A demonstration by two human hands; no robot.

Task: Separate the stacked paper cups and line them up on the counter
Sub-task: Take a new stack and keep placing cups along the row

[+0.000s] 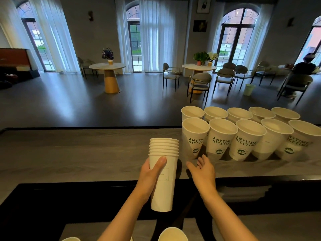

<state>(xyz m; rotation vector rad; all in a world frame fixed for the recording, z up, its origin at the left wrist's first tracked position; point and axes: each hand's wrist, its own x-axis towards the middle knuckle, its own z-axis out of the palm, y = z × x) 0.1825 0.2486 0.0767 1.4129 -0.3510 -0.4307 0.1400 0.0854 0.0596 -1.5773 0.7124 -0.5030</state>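
My left hand (150,173) grips a stack of several white paper cups (164,181), held upright above the counter's near edge. My right hand (203,171) hovers empty just right of the stack, fingers apart, right below the leftmost front cup (193,138). Two rows of several separated cups (248,136) with green "ANYTIME NICETIME" print stand on the grey counter (86,153) at the right, one row behind the other.
More cup rims (172,234) show at the bottom edge on a lower surface. A black ledge (69,197) runs below the counter. Beyond the counter lie a room with round tables, chairs and a seated person (303,70).
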